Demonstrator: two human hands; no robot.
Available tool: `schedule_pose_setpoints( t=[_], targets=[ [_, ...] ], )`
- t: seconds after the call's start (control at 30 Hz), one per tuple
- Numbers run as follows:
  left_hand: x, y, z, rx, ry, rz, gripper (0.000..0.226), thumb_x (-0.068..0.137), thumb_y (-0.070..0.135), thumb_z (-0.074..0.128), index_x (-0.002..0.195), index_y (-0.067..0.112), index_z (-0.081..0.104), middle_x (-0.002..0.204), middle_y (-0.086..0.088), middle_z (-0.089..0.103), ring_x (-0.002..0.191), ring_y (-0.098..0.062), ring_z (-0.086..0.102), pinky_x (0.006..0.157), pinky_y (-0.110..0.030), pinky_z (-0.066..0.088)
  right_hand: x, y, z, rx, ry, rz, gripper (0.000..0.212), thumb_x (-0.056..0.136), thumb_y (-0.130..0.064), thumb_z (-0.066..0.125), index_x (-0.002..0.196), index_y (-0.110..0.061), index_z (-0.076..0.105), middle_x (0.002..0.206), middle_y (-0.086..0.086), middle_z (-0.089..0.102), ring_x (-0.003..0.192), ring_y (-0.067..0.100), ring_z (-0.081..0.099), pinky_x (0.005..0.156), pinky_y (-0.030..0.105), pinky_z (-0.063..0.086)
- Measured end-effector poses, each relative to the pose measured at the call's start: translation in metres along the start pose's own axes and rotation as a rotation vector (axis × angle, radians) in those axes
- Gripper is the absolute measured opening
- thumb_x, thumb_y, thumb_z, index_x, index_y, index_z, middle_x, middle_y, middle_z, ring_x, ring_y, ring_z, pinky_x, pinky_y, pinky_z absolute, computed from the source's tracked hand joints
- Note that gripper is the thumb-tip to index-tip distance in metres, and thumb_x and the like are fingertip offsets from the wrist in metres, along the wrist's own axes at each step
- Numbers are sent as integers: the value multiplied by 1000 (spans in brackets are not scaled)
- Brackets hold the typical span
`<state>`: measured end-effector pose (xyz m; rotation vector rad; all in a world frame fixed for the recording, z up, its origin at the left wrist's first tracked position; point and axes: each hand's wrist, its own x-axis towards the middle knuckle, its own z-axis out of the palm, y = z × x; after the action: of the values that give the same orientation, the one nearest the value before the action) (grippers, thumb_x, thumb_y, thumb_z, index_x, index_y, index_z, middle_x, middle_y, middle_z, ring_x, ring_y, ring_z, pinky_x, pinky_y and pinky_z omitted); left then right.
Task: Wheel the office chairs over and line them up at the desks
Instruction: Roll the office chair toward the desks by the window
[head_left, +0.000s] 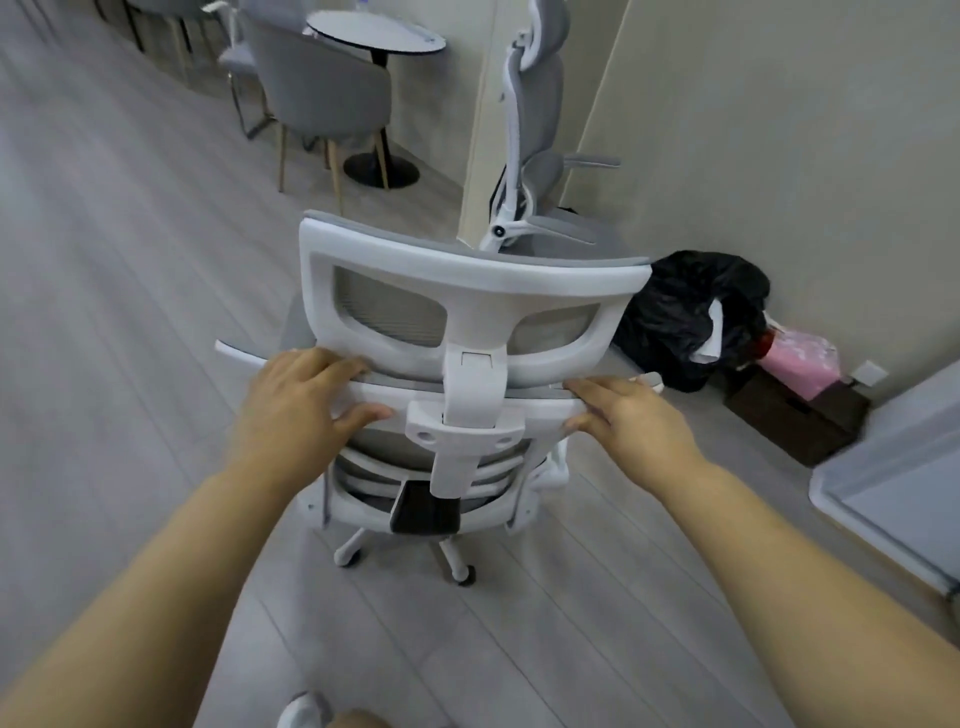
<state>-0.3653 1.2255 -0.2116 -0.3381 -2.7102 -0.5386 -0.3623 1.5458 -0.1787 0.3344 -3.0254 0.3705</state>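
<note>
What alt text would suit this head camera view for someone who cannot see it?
Two bare hands, left hand and right hand, grip the top of a white office chair. A second office chair stands ahead; a black bag lies right.

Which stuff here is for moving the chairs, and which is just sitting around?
For the job:
white-framed grey mesh office chair, gripped by left hand and right hand
second white-and-grey office chair

Lying about:
black plastic bag
pink bag
round dark-rimmed table
</note>
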Motion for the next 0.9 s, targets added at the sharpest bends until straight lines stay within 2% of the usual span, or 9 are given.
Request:
schedule_pose_setpoints(
  t=[0.13, 0.27, 0.37, 0.53, 0.6, 0.73, 0.9],
  targets=[
    [-33, -49, -30, 8, 31, -80, 72, 78, 74, 36, 102, 14, 68, 93, -7, 64, 87, -31, 58, 83, -43, 46, 15, -51, 20, 24, -9, -110, 41, 85, -31, 64, 123, -19, 60, 125, 8, 60, 113, 30, 54, 96, 54, 42],
    [-62, -102, -65, 20, 61, -143, 73, 78, 75, 35, 100, 15, 69, 92, -6, 65, 85, -29, 58, 83, -39, 43, 31, -116, 39, 60, -1, -184, 40, 83, -29, 67, 120, -16, 62, 121, 10, 63, 110, 31, 56, 95, 55, 42],
    [-88, -142, -94, 41, 84, -194, 74, 78, 76, 33, 102, 16, 69, 93, -5, 65, 87, -29, 57, 86, -34, 39, 39, -172, 50, 99, -16, -211, 39, 84, -27, 65, 122, -16, 61, 124, 8, 61, 116, 28, 52, 101, 51, 36],
    [-131, -202, -139, 110, 103, -320, 75, 77, 75, 30, 106, 16, 66, 99, -7, 65, 95, -31, 56, 90, -38, 42, 60, -261, 75, 101, -44, -314, 39, 86, -28, 63, 123, -17, 60, 127, 5, 60, 121, 26, 50, 109, 48, 22],
    [-148, -225, -154, 138, 111, -374, 74, 77, 73, 33, 108, 14, 65, 101, -9, 64, 98, -33, 55, 93, -36, 37, 70, -295, 83, 108, -63, -351, 39, 86, -27, 64, 123, -17, 60, 126, 4, 60, 120, 26, 50, 109, 47, 23],
    [-176, -266, -185, 184, 121, -494, 69, 77, 63, 38, 115, 12, 63, 108, -11, 61, 105, -31, 50, 96, -33, 32, 94, -359, 99, 152, -92, -443, 37, 82, -27, 68, 117, -15, 64, 119, 8, 64, 113, 29, 56, 104, 50, 32],
    [-209, -313, -217, 230, 159, -676, 61, 79, 59, 52, 119, 13, 59, 116, -8, 58, 111, -30, 48, 100, -44, 39, 130, -438, 120, 193, -149, -579, 42, 82, -38, 60, 116, -13, 65, 118, 8, 64, 109, 30, 57, 102, 44, 27]
  ],
)
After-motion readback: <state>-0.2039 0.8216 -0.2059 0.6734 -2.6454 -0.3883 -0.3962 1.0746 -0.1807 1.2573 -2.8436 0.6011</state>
